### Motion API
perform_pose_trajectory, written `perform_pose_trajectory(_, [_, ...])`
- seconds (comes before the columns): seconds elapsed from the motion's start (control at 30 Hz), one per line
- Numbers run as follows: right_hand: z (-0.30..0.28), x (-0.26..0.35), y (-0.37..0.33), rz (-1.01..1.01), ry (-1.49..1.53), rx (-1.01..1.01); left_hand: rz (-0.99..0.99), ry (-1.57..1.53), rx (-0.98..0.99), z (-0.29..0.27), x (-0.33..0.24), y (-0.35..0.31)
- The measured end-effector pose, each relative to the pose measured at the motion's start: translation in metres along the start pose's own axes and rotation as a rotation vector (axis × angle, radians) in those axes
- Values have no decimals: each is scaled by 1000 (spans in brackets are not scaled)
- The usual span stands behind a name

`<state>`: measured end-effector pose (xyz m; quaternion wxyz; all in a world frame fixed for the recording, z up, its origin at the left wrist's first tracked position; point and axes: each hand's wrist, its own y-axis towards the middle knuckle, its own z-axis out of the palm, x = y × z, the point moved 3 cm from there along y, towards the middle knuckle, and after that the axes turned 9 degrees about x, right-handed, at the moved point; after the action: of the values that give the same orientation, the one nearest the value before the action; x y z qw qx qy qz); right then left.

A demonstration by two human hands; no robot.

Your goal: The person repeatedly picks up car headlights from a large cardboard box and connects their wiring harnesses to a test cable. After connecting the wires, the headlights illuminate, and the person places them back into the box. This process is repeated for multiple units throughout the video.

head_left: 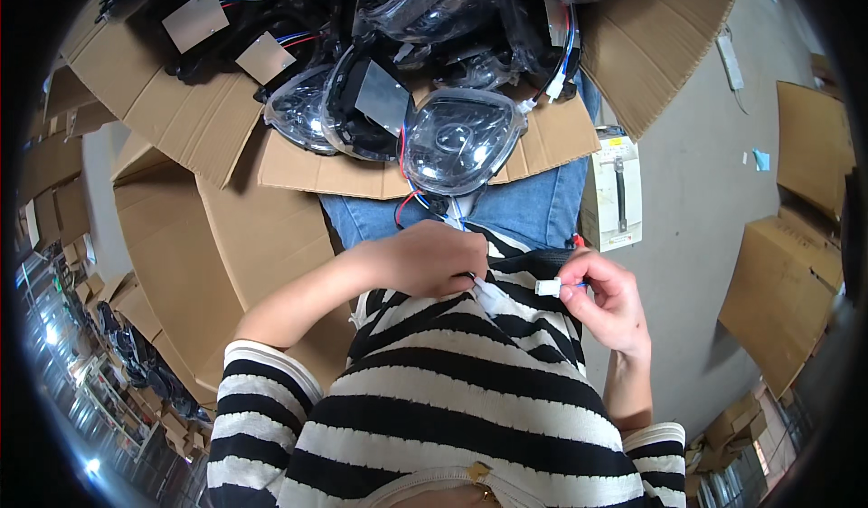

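View from above my lap. My left hand (432, 257) is curling shut, its fingers pinching together on a small white connector (489, 293) held just above my striped top (452, 390). My right hand (608, 298) is holding a second white plug (548, 286) clamped between thumb and forefinger, its tip pointing toward the left hand; the two white pieces are lying near each other but apart. Red, blue and white wires (414, 199) are running from my left hand up to a clear-lensed headlamp unit (463, 139), which is resting on the cardboard flap (298, 169) across my jeans (524, 211). More lamp units (362, 101) in clear plastic are lying heaped in the open cardboard box (163, 101) beyond. A flat packet with a dark handle shape (618, 192) is lying on the grey floor (696, 210) just beside my right knee.
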<state>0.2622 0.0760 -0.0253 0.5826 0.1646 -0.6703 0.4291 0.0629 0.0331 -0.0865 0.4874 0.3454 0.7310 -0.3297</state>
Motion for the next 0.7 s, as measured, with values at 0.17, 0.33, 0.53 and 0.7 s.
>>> perform_pose_trajectory(0.17, [-2,2,1,-32,-42,-27,-249,-544,-84,-38,4,1])
perform_pose_trajectory(0.33, [3,6,11,-62,-43,-62,-189,-600,-176,-35,1,-3])
perform_pose_trajectory(0.53, [0,8,18,-62,-110,-102,-167,-443,-300,-39,-8,-4])
perform_pose_trajectory(0.7, [-6,11,24,-81,-203,-134,-102,-358,-401,-37,-7,-3])
